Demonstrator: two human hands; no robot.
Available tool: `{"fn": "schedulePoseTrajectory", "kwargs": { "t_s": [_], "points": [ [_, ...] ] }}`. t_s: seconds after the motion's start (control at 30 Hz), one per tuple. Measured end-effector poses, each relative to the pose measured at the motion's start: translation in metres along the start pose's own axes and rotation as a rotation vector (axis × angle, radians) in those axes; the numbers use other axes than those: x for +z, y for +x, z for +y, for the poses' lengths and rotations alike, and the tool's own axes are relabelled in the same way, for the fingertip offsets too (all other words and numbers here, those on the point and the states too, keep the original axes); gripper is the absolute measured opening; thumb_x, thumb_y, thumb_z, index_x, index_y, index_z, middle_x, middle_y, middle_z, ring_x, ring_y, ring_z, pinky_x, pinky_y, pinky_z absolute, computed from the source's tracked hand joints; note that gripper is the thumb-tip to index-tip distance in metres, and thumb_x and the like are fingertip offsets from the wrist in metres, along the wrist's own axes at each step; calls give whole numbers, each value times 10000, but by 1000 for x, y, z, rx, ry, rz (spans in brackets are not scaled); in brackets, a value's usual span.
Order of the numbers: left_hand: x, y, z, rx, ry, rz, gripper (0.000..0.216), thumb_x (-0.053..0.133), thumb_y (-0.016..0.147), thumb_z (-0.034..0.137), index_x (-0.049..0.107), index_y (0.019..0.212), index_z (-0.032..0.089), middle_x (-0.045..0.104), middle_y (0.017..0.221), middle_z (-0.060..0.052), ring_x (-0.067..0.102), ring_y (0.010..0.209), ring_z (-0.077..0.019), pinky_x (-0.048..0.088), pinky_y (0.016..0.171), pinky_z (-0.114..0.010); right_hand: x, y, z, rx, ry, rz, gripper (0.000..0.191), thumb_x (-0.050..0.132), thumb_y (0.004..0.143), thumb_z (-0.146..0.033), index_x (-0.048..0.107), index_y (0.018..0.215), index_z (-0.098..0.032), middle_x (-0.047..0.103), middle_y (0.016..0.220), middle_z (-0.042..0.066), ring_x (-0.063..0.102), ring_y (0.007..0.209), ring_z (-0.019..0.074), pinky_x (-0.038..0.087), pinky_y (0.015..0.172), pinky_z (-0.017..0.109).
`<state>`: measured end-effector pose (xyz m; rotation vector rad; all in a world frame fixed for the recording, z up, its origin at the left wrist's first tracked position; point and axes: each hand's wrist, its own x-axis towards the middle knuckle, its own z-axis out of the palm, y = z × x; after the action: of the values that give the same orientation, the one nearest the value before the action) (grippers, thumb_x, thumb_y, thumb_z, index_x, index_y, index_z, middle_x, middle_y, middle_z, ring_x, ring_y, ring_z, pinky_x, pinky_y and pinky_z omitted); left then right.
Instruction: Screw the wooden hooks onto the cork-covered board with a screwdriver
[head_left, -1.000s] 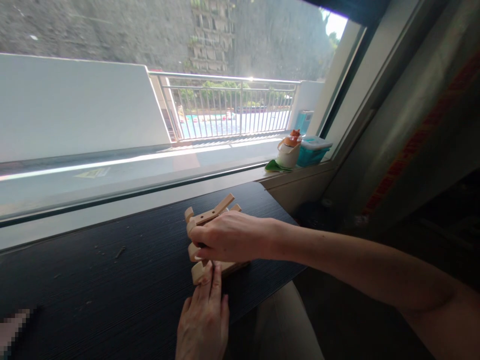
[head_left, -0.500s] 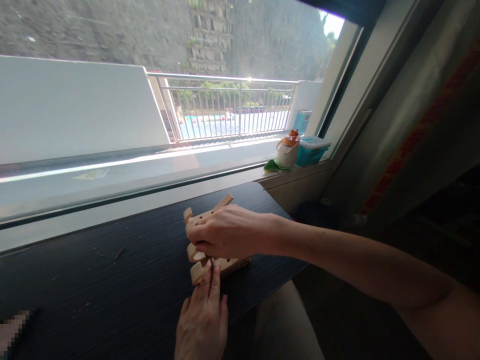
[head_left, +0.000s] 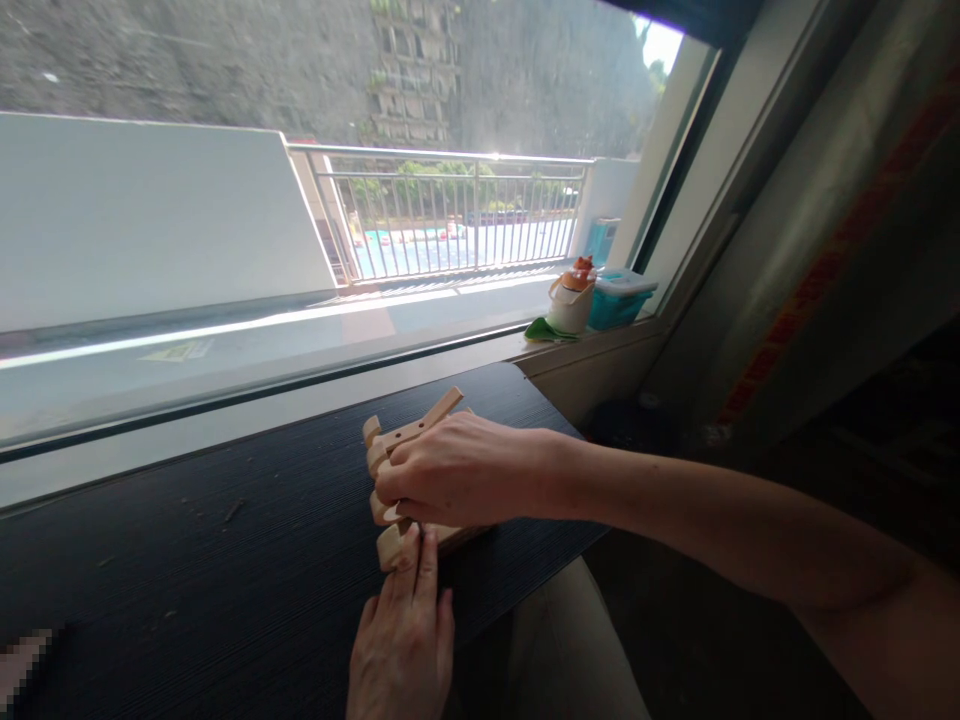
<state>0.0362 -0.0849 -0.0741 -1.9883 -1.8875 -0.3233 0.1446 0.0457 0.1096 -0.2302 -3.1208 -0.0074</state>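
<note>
A pale wooden model [head_left: 401, 440] made of slotted strips with round holes lies on the dark table [head_left: 187, 570] near its right end. My right hand [head_left: 450, 470] reaches in from the right and is closed over the top of the model, fingers curled around its strips. My left hand [head_left: 405, 630] comes up from the bottom edge, fingers stretched out together, their tips pressing on the near end of the model.
A window sill runs behind the table. On its right end stand a small white pot with an orange figure [head_left: 570, 298], a green leaf-shaped mat beneath it, and a teal box [head_left: 616, 300]. Small crumbs dot the tabletop at left. Below right is dark floor.
Both hands stay on the wooden model with only slight shifts. The view has drifted a little, so everything sits slightly further left.
</note>
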Motion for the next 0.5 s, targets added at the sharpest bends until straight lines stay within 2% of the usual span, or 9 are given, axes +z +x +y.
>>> {"fn": "schedulePoseTrajectory", "kwargs": {
  "t_s": [0.1,0.27,0.5],
  "points": [
    [1,0,0,0,-22,-10,660,377,888,216,30,1447,159,454,1386,-145,558,1144,-214,501,783,-301,3,2,-1,36,11,-5,159,457,899,-245,575,865,-145,650,847,75,630,810,198,352,558,262],
    [-3,2,1,9,-18,17,699,375,891,205,-54,1439,143,462,1377,-155,550,1155,-213,501,758,-296,7,5,-2,159,10,28,178,428,908,-273,551,904,-145,641,826,77,633,756,206,380,567,271],
    [-1,1,0,21,9,31,717,396,884,198,-52,1441,138,508,1338,-155,581,1110,-203,501,752,-286,-2,1,0,66,2,37,96,473,857,-211,549,894,-165,636,870,80,619,819,211,398,615,282]
  ]
}}
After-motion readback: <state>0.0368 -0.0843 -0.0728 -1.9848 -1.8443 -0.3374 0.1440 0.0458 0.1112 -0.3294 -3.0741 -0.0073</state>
